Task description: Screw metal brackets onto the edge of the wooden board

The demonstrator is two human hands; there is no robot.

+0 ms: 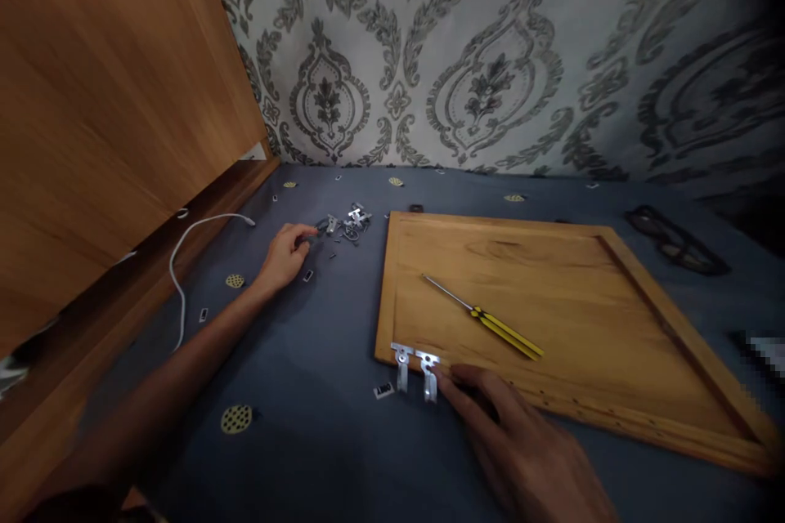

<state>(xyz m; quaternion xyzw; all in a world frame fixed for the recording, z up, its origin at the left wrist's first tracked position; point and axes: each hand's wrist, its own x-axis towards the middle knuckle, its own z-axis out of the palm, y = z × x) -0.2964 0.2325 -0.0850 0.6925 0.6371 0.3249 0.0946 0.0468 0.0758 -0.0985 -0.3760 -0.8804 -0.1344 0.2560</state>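
My left hand [287, 255] reaches to a small pile of metal hardware [354, 222], its index finger stretched forward and a gap below it; nothing shows clearly between the fingers. At the near left edge of a framed wooden panel [441, 249], two silver hinges [401, 368] sit side by side. Fingertips of my right hand [515, 433] press against the right-hand hinge [428, 377], holding it at the panel's edge. Across the panel lies a screwdriver [500, 329] with a yellow and black handle, its tip pointing to the back left.
A large wooden cabinet [123, 82] stands on the left. Beside it a white cable [177, 261] curves over the dark patterned cloth [307, 409]. Dark eyeglasses [675, 241] lie right of the panel. Patterned wallpaper [398, 57] covers the wall behind.
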